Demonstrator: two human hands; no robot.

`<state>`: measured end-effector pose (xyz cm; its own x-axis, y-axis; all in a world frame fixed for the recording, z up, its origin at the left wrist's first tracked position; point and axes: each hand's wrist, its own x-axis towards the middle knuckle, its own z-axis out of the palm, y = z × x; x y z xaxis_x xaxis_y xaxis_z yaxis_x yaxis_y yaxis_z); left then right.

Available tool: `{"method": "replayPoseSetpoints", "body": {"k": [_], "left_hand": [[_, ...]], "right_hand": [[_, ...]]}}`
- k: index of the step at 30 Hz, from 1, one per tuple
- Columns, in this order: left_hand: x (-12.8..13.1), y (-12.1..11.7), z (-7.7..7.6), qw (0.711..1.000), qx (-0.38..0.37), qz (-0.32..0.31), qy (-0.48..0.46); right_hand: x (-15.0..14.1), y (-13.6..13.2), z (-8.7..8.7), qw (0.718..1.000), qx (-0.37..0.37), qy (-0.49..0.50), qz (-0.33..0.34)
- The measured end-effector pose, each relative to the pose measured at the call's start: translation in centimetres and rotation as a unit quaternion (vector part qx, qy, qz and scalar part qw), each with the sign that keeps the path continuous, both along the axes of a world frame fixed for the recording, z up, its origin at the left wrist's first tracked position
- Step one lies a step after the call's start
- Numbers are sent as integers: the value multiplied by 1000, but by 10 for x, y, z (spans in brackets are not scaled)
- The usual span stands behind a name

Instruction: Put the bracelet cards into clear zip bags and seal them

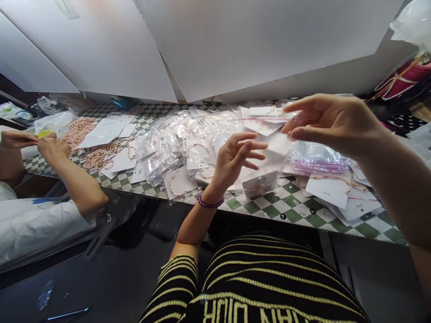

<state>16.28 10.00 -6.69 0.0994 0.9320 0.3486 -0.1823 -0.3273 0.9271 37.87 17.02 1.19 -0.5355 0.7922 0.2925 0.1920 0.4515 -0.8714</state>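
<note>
My left hand [237,157] is over the front of the table with its fingers spread and nothing visible in them. Higher and to the right, my right hand [333,119] hovers palm down, its index finger apart from the thumb; I see nothing held. Between the hands lies a clear plastic bag [274,154] with a white card inside. Behind it is a bagged card [266,128] with a pink strip along its top. Left of my left hand spreads a heap of clear bags [164,141] holding bracelets on white cards. One carded bracelet [180,183] lies at the table's front edge.
A stack of pink-edged bags [318,163] and several white cards with bracelets [328,190] lie to the right on the checkered table [296,211]. Loose beaded bracelets [101,154] lie left, near a co-worker's hands [54,146]. White panels [262,45] stand behind.
</note>
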Motion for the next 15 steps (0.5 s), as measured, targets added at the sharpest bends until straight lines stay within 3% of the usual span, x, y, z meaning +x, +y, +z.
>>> {"method": "replayPoseSetpoints", "body": {"k": [2,4,6,7,9,10,13,15], "left_hand": [[1,-1,-2,999,10,43,32],[1,0,1,982,87,149,83],[1,3,14,928,226,253,154],[1,6,24,890,301,275,204],[2,13,49,827,396,231,325],[3,17,62,813,400,182,381],[4,31,97,822,330,50,462],[4,39,110,830,309,6,465]], "right_hand": [[1,-4,-10,998,-49,37,-11],[1,-8,-18,993,-72,75,-46],[-1,-14,-21,991,-59,96,-68],[-2,-17,-20,992,-40,94,-71],[-6,-22,-15,994,14,84,-70],[-7,-23,-12,994,41,79,-71],[-7,-24,-3,992,72,69,-74],[-4,-24,0,994,61,70,-63]]}}
